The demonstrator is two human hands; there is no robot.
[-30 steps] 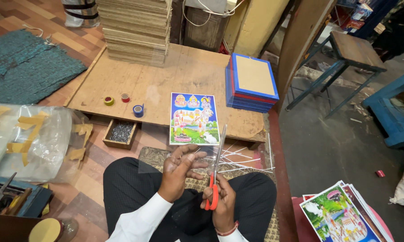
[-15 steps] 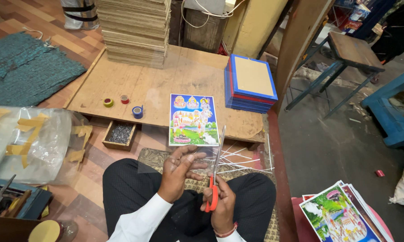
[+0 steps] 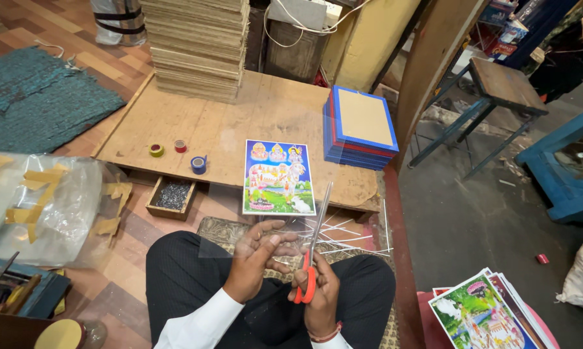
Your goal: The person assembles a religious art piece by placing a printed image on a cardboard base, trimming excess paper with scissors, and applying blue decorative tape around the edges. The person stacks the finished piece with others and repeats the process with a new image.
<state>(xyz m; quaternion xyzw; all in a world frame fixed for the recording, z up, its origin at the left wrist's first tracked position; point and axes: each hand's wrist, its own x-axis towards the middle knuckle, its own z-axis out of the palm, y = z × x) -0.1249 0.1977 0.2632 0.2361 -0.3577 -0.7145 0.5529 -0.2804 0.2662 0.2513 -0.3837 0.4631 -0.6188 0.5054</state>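
Observation:
My left hand (image 3: 258, 256) pinches a thin clear plastic sheet (image 3: 218, 246) over my lap, fingers spread along its edge. My right hand (image 3: 322, 296) grips orange-handled scissors (image 3: 309, 271), whose long blades point up and away beside the sheet. Just beyond the blades, a colourful printed picture (image 3: 278, 177) lies flat on the low wooden board (image 3: 240, 123). Thin clear offcut strips (image 3: 353, 238) lie scattered in front of my knees.
A stack of blue-edged framed boards (image 3: 361, 126) sits at the board's right. Three tape rolls (image 3: 176, 150) and a small box of nails (image 3: 171, 196) are on the left. Stacked sheets (image 3: 196, 45) stand behind. More prints (image 3: 487, 315) lie at lower right, a plastic bag (image 3: 42, 207) at left.
Almost nothing differs; both hands stay over my lap with the sheet and the scissors, with only a slight shift of the fingers.

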